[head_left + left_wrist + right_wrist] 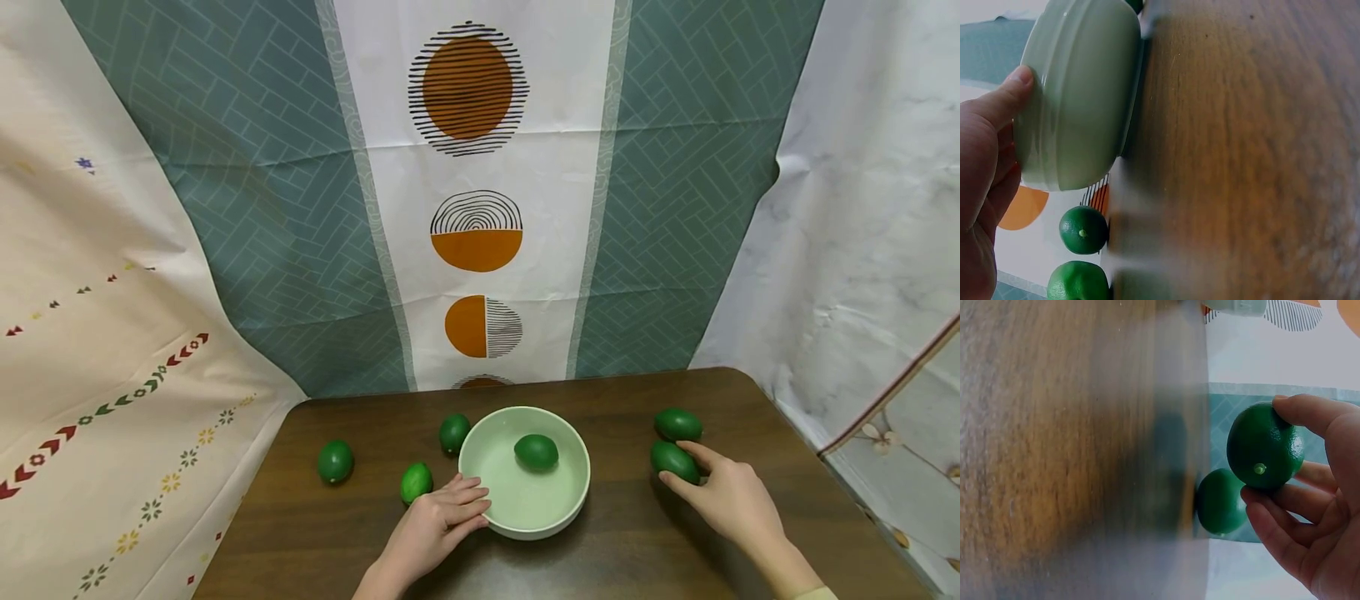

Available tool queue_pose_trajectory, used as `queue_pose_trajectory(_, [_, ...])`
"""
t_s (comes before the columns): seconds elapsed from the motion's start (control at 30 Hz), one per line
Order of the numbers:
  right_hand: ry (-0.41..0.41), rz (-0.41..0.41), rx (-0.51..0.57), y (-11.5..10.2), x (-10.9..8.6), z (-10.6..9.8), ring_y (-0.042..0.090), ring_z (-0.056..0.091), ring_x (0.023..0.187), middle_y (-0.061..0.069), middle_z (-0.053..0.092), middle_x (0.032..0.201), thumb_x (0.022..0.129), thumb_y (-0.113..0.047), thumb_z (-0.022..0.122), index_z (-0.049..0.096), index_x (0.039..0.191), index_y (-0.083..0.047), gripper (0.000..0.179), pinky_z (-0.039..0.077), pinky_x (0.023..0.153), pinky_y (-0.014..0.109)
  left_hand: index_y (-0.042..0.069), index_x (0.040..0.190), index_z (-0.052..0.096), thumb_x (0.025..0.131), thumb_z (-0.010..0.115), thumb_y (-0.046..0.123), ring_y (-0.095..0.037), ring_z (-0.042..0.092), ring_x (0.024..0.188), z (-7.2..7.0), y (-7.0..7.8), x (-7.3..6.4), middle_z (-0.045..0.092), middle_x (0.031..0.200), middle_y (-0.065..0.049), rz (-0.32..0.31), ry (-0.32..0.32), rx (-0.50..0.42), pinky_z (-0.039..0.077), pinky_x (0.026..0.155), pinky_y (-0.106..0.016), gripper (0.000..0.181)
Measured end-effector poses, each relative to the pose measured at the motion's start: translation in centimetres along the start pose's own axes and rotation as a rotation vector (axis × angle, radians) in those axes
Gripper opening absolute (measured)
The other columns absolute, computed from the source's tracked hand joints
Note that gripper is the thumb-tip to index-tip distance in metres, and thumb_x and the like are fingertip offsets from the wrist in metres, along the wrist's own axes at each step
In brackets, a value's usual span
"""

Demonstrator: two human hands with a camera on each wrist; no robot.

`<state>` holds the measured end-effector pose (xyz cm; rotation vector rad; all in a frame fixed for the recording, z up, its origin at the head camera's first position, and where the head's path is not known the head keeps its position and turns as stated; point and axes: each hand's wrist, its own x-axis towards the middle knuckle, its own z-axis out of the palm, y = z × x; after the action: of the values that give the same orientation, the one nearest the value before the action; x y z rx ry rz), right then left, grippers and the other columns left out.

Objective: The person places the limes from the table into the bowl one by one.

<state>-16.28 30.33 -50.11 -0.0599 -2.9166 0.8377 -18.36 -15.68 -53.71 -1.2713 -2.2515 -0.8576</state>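
A pale green bowl [510, 507] stands on the table with one dark green lime [537, 452] inside it. My left hand [442, 518] grips the bowl's left rim. In the left wrist view the thumb [1017, 84] presses the bowl's outer wall [1085, 94], while the other fingers lie partly hidden behind the rim. To the bowl's right, my right hand [729, 492] pinches another lime [674, 462] between thumb and fingers. The right wrist view shows that held lime [1263, 447] raised off the tabletop, with a second lime [1221, 501] resting behind it.
Left of the bowl lie a lime [454, 433] near its rim, a brighter lime [416, 482] by my left hand, and one farther left [335, 461]. Beyond my right hand sits another lime [678, 424]. Patterned cloth [480, 275] hangs behind the wooden table [600, 567].
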Motion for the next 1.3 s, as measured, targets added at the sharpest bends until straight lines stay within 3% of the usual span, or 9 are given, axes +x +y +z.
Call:
queue_pose_trajectory(0.23, [0.015,-0.011,0.007,-0.6,0.0,-0.1,0.015,0.058,0.069,-0.002,0.071,0.086,0.093,-0.069,0.073,0.062,0.149,-0.006,0.085,0.045,0.057,0.034,0.006,0.118,0.083,0.092,0.085,0.016,-0.029,0.073,0.119,0.0,0.1,0.1,0.078,0.122,-0.01,0.004,-0.001,0.0,0.055,0.106,-0.054,0.028])
queue_pose_trajectory(0.53, [0.061,-0.051,0.039,-2.2,0.1,0.0,0.024,0.074,0.084,0.012,0.079,0.099,0.091,-0.064,0.079,0.066,0.145,-0.007,0.08,0.053,0.059,0.037,0.005,0.118,0.083,0.093,0.085,0.016,-0.029,0.073,0.12,0.1,0.0,0.0,0.078,0.122,-0.01,0.005,-0.007,0.001,0.054,0.107,-0.054,0.028])
queue_pose_trajectory(0.7, [0.083,-0.073,0.056,-3.2,0.3,0.1,0.026,0.075,0.088,0.009,0.079,0.098,0.09,-0.061,0.082,0.069,0.142,-0.01,0.075,0.054,0.059,0.039,0.005,0.119,0.083,0.093,0.084,0.016,-0.029,0.072,0.123,0.1,0.0,0.0,0.078,0.124,-0.011,-0.018,-0.023,-0.008,0.053,0.109,-0.053,0.028])
queue_pose_trajectory(0.83, [0.092,-0.089,0.071,-3.8,0.4,0.3,0.026,0.076,0.089,0.008,0.079,0.098,0.09,-0.061,0.082,0.07,0.141,-0.011,0.072,0.055,0.06,0.04,0.006,0.118,0.083,0.092,0.086,0.015,-0.029,0.073,0.119,0.1,0.0,0.0,0.078,0.122,-0.01,0.011,0.002,0.011,0.055,0.106,-0.053,0.028])
queue_pose_trajectory(1.3, [0.135,-0.122,0.076,-4.9,0.5,0.6,0.021,0.074,0.088,0.002,0.079,0.098,0.089,-0.058,0.084,0.073,0.137,-0.017,0.064,0.055,0.066,0.038,0.005,0.118,0.083,0.092,0.086,0.014,-0.03,0.073,0.119,0.1,-0.1,0.0,0.078,0.122,-0.01,0.01,0.001,0.013,0.055,0.106,-0.053,0.028])
